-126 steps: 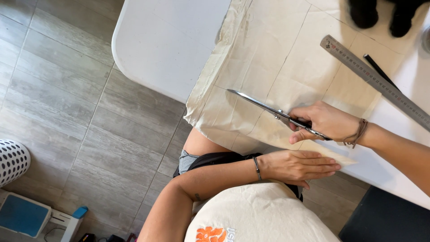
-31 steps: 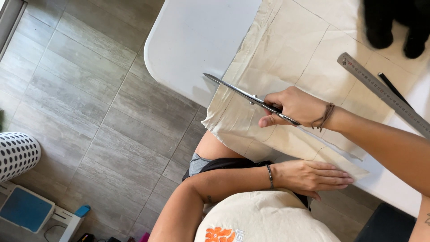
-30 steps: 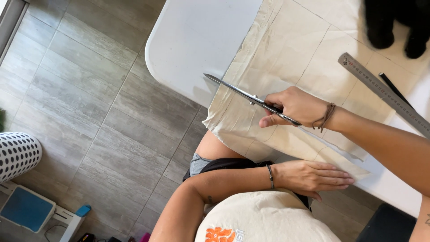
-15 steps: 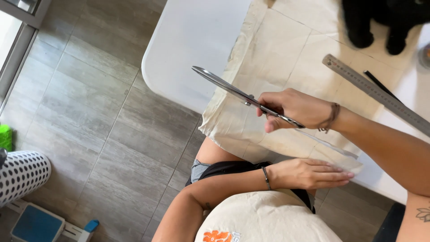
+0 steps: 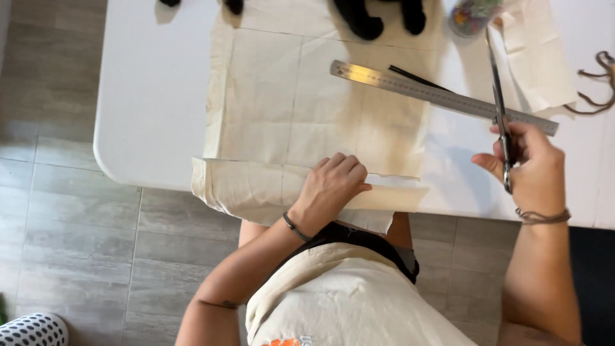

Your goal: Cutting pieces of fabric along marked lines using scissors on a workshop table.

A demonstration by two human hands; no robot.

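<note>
On the white desk (image 5: 154, 96), left hand (image 5: 333, 186) is pressing flat on the cut cream fabric strip (image 5: 256, 186) at the near edge, while right hand (image 5: 532, 170), well apart rightward, is gripping closed scissors (image 5: 500, 102) pointing away, beside the steel ruler (image 5: 442, 96).

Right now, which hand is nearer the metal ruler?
Right. The right hand, holding scissors, sits just below the metal ruler at its right end; the left hand rests on the cloth strip, well below it.
</note>
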